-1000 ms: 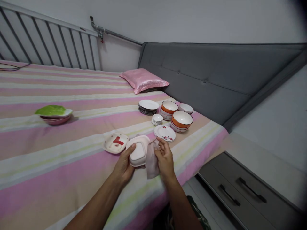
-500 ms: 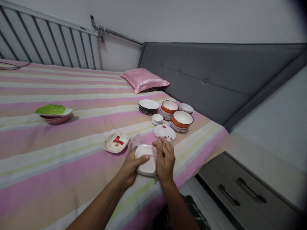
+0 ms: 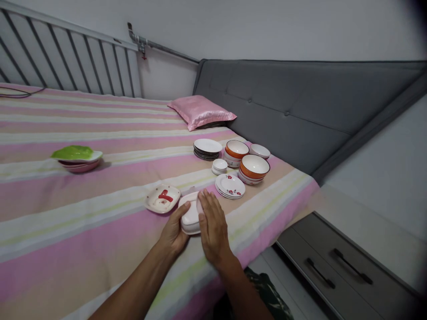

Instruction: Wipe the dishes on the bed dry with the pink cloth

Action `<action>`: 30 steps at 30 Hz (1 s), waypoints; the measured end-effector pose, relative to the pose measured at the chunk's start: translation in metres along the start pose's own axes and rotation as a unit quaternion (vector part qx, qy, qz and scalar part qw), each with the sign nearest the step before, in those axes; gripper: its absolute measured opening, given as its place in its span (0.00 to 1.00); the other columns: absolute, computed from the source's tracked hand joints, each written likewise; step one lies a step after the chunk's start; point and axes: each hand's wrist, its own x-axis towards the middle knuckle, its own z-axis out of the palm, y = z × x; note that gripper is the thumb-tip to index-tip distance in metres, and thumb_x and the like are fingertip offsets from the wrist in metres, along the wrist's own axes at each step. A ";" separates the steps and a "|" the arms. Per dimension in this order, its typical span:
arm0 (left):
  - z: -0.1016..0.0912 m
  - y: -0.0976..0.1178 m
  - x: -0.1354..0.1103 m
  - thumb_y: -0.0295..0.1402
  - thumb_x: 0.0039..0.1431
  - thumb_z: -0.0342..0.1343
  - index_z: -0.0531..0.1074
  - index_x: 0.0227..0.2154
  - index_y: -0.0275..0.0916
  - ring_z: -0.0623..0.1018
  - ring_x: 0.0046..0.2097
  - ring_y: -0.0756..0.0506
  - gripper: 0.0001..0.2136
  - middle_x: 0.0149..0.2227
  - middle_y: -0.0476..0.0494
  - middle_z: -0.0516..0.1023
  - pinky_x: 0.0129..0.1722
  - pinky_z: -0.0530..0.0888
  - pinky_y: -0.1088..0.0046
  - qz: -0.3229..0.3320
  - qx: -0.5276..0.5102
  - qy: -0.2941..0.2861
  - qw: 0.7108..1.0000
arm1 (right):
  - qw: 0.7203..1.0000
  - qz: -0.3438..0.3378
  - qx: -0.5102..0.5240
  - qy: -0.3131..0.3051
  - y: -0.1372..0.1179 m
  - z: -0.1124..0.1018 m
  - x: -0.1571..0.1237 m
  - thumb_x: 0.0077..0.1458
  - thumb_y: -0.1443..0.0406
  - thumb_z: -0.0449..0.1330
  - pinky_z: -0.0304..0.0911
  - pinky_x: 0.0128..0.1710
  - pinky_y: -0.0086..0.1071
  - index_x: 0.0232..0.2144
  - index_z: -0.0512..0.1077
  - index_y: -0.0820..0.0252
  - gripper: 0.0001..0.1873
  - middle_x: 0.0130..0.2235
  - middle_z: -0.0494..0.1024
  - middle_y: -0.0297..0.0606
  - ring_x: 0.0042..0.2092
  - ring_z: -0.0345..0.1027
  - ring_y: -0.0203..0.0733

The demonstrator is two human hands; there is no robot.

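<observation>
My left hand [image 3: 175,229] grips an upturned white square dish [image 3: 191,212] by its left side, thumb across its pale underside. Flat against the dish's right side lies my right hand [image 3: 213,224], its fingers stretched out. The greyish-pink cloth is mostly hidden there; how much of it lies beneath my right palm I cannot make out. Touching or just left of the held dish, a square plate [image 3: 156,203] with a red cartoon figure rests on the bed. Beyond my right fingers sits a stack of white plates with red flowers [image 3: 230,186].
Farther back stand small white dishes [image 3: 219,166], dark-edged plates [image 3: 207,146], orange-and-white bowls [image 3: 254,166] and a pale bowl [image 3: 260,150]. A green leaf-shaped dish [image 3: 75,153] tops pink ones at left. A pink pillow [image 3: 202,111] lies near the grey headboard [image 3: 300,98]; drawers [image 3: 336,262] stand right.
The dish has moved left and up a little and tipped. My right hand has gone from pinching the cloth at its right edge to lying flat on it; the cloth is now mostly out of sight.
</observation>
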 end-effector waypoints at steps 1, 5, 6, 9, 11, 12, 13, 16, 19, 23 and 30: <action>0.000 0.001 0.000 0.23 0.55 0.53 0.66 0.51 0.32 0.79 0.41 0.43 0.19 0.39 0.37 0.80 0.43 0.76 0.69 -0.007 -0.021 0.003 1.000 | 1.000 -0.005 -0.005 0.002 -0.001 0.001 -0.001 0.63 0.67 0.41 0.46 0.61 0.48 0.62 0.49 0.55 0.26 0.64 0.51 0.35 0.65 0.39 0.44; 0.001 0.006 0.000 0.24 0.58 0.51 0.65 0.52 0.32 0.80 0.39 0.44 0.18 0.39 0.37 0.80 0.42 0.76 0.67 -0.022 -0.074 0.013 0.997 | 0.999 -0.017 -0.027 0.020 -0.005 0.005 -0.004 0.62 0.68 0.42 0.49 0.60 0.48 0.63 0.48 0.55 0.26 0.64 0.52 0.36 0.65 0.40 0.45; 0.001 0.007 0.000 0.25 0.58 0.50 0.65 0.52 0.33 0.80 0.38 0.44 0.18 0.38 0.38 0.80 0.41 0.76 0.67 -0.024 -0.082 0.016 0.996 | 0.999 -0.021 -0.031 0.027 -0.006 0.007 -0.005 0.62 0.68 0.42 0.50 0.60 0.48 0.63 0.48 0.55 0.27 0.63 0.53 0.36 0.65 0.41 0.46; 0.002 0.009 0.000 0.26 0.59 0.50 0.66 0.51 0.33 0.80 0.37 0.44 0.16 0.36 0.38 0.80 0.39 0.77 0.68 -0.030 -0.099 0.022 0.994 | 0.998 -0.035 -0.032 0.051 -0.008 0.009 -0.007 0.62 0.69 0.43 0.51 0.59 0.49 0.62 0.49 0.53 0.27 0.63 0.55 0.36 0.65 0.42 0.47; 0.004 0.009 -0.002 0.26 0.59 0.49 0.65 0.51 0.33 0.80 0.37 0.44 0.16 0.36 0.38 0.80 0.40 0.76 0.68 -0.033 -0.098 0.019 0.994 | 0.997 -0.044 -0.022 0.065 -0.008 0.010 -0.008 0.62 0.69 0.44 0.51 0.60 0.49 0.62 0.49 0.54 0.27 0.63 0.55 0.36 0.64 0.42 0.47; 0.005 0.009 -0.003 0.26 0.59 0.50 0.65 0.52 0.33 0.80 0.38 0.44 0.17 0.36 0.38 0.80 0.41 0.76 0.67 -0.036 -0.090 0.018 0.995 | 0.996 -0.046 -0.013 0.071 -0.007 0.010 -0.009 0.62 0.69 0.44 0.50 0.60 0.50 0.62 0.50 0.54 0.27 0.63 0.55 0.37 0.64 0.43 0.47; 0.007 0.009 -0.004 0.26 0.58 0.50 0.64 0.52 0.32 0.80 0.38 0.43 0.18 0.37 0.37 0.80 0.42 0.76 0.67 -0.036 -0.076 0.018 0.996 | 0.996 -0.046 -0.002 0.077 -0.006 0.009 -0.009 0.61 0.70 0.43 0.50 0.60 0.50 0.62 0.50 0.54 0.27 0.62 0.56 0.37 0.64 0.43 0.46; 0.010 0.007 -0.008 0.24 0.55 0.54 0.66 0.51 0.31 0.79 0.40 0.42 0.19 0.37 0.37 0.80 0.44 0.75 0.66 -0.014 -0.001 -0.001 1.000 | 0.995 -0.034 0.039 0.090 -0.003 0.006 -0.008 0.61 0.71 0.41 0.48 0.61 0.52 0.62 0.49 0.55 0.27 0.62 0.56 0.37 0.64 0.44 0.45; 0.008 0.006 -0.011 0.24 0.51 0.58 0.69 0.48 0.33 0.78 0.40 0.42 0.20 0.38 0.38 0.80 0.41 0.74 0.70 0.024 0.097 -0.066 0.993 | 0.993 -0.014 0.079 0.092 0.000 0.000 -0.007 0.62 0.70 0.40 0.48 0.61 0.51 0.61 0.52 0.57 0.26 0.62 0.57 0.38 0.64 0.45 0.44; 0.002 0.005 -0.012 0.26 0.46 0.63 0.73 0.43 0.33 0.78 0.36 0.43 0.18 0.37 0.37 0.79 0.34 0.73 0.74 0.013 0.225 -0.115 0.967 | 0.989 0.002 0.113 0.097 0.005 -0.008 -0.005 0.62 0.69 0.41 0.51 0.60 0.49 0.57 0.61 0.58 0.23 0.58 0.63 0.39 0.62 0.50 0.43; 0.008 0.001 -0.010 0.27 0.37 0.67 0.76 0.33 0.32 0.74 0.30 0.47 0.16 0.31 0.42 0.78 0.31 0.70 0.77 0.112 0.405 -0.079 0.904 | 0.994 0.014 0.096 0.043 0.009 -0.010 -0.004 0.61 0.69 0.42 0.49 0.60 0.49 0.54 0.64 0.59 0.22 0.56 0.67 0.38 0.62 0.50 0.42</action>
